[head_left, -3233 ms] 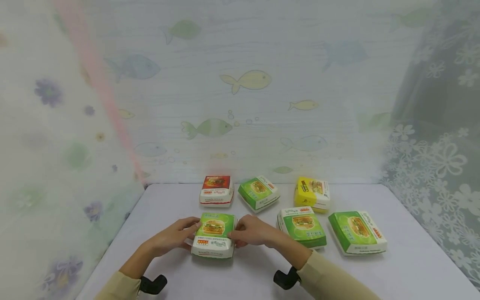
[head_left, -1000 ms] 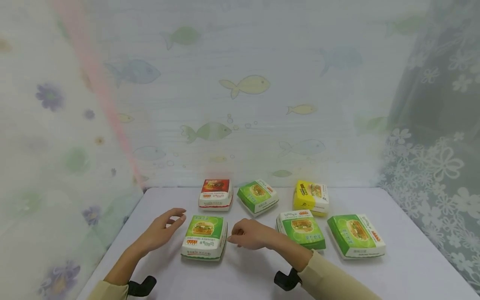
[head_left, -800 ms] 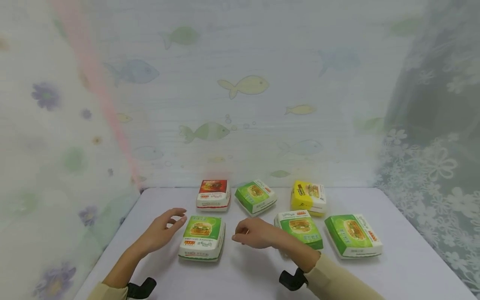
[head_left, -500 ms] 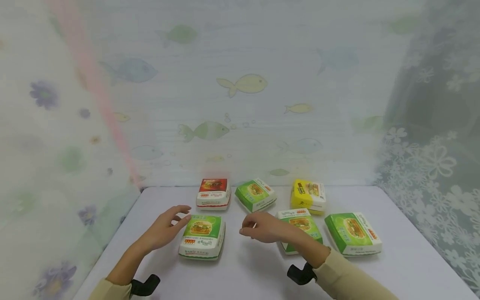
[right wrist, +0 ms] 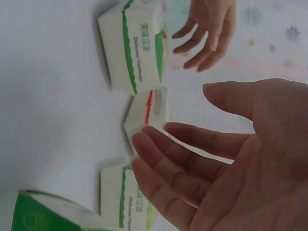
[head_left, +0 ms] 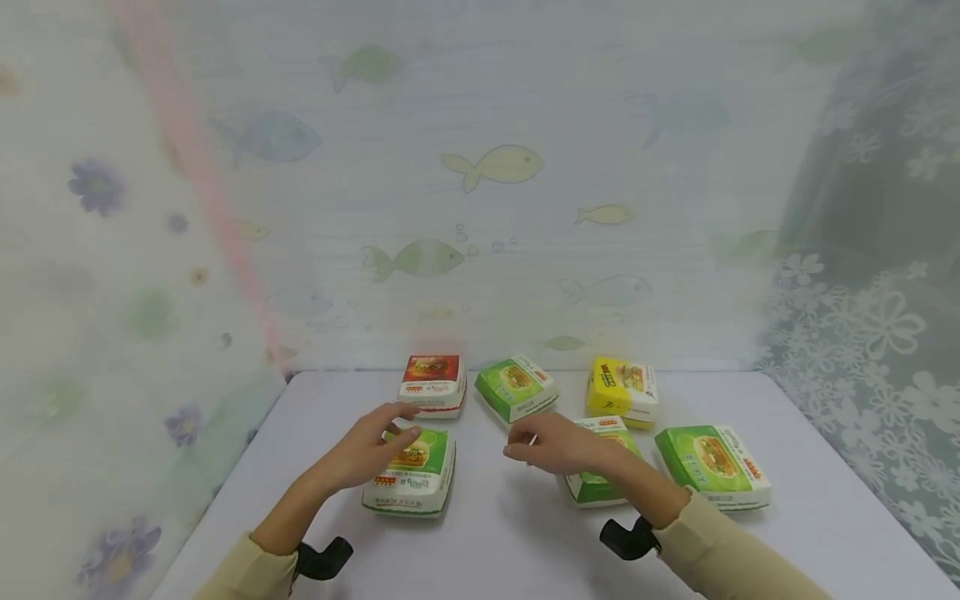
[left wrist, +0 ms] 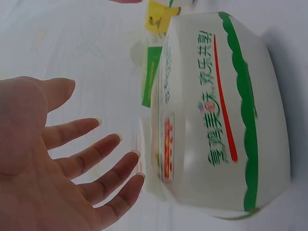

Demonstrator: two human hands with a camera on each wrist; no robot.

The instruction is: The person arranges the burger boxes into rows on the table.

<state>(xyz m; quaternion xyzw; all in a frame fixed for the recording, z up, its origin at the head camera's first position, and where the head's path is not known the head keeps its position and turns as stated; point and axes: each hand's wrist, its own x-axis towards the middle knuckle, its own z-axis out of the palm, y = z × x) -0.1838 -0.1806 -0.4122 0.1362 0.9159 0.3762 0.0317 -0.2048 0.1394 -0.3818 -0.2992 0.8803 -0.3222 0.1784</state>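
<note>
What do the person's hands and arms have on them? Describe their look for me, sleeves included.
The left sleeve and right sleeve are plain beige. A black, angular device sits by each cuff: left device, right device. The left hand and right hand are ungloved.

Flat, muted light; soft shadows; backdrop (head_left: 495, 100) hazy

The left hand (head_left: 366, 450) is no longer touching the near box (head_left: 418, 490) but is hovering over it, hiding part of it. That box is now lying clear to the left of the right hand (head_left: 552, 443), whose forearm (head_left: 647, 490) is hiding more of the green box (head_left: 592, 487) beside it.
</note>
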